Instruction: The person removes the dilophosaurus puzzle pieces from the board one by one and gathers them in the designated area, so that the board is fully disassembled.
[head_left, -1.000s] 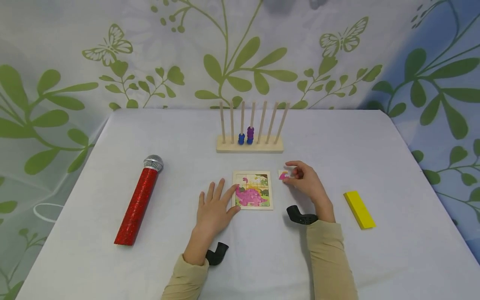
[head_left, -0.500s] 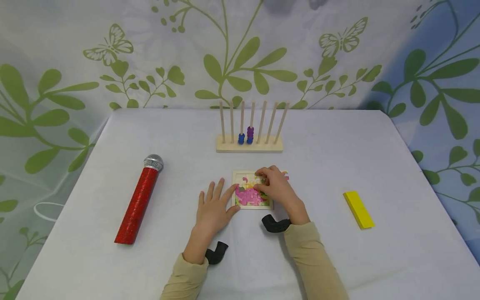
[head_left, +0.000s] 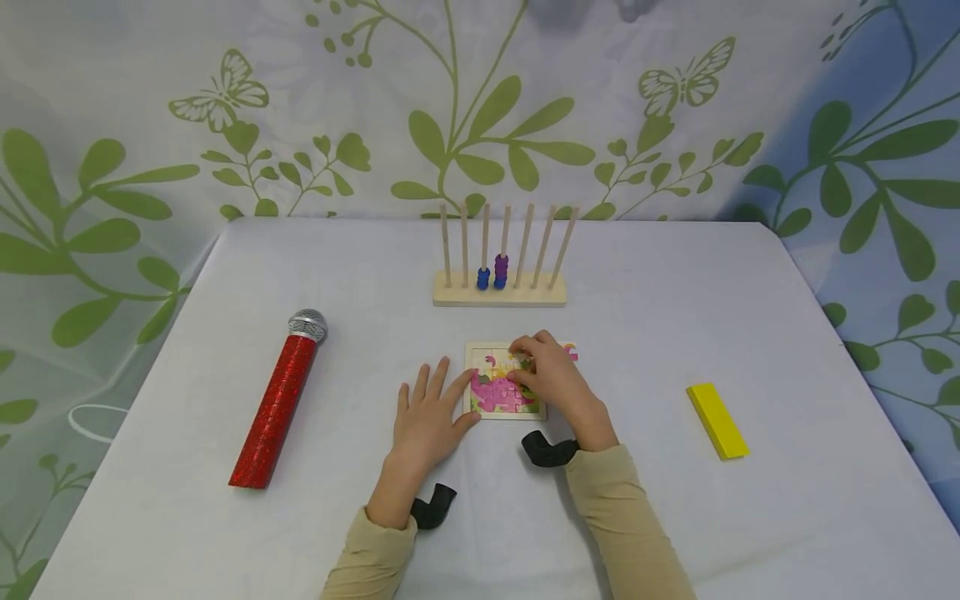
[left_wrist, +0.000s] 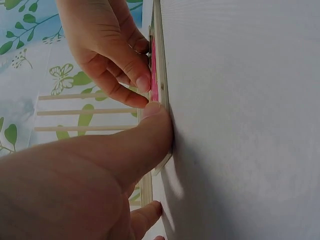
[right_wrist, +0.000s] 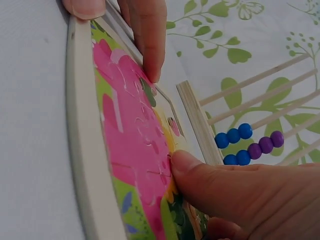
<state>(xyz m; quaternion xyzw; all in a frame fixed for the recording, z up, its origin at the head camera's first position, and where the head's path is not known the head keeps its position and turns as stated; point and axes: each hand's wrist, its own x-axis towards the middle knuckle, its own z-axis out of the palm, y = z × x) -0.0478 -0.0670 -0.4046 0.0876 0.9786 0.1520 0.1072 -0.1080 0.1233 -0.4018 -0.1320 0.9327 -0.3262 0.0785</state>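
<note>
A jigsaw puzzle [head_left: 498,398] with a pink dinosaur lies flat in its wooden frame [right_wrist: 82,150]. My left hand [head_left: 426,421] rests on the table with fingers spread, index finger and thumb at the frame's left side. My right hand [head_left: 564,385] reaches over the upper right of the picture, thumb and curled fingers on either side of a puzzle piece there. In the right wrist view its thumb [right_wrist: 186,162] presses beside the dinosaur's back; its other fingertips are mostly hidden. A loose puzzle piece [head_left: 572,352] with pink on it lies to the right of the frame, partly behind that hand.
Behind the puzzle stands a wooden peg rack [head_left: 498,297] with blue and purple beads on two pegs. A red toy microphone [head_left: 273,408] lies at the left, a yellow block [head_left: 717,421] at the right. Patterned cloth [head_left: 480,108] hangs behind the table.
My right hand has left the loose puzzle piece on the table and moved left onto the upper right of the puzzle, where it has stayed for the last half second. My left hand is unmoved.
</note>
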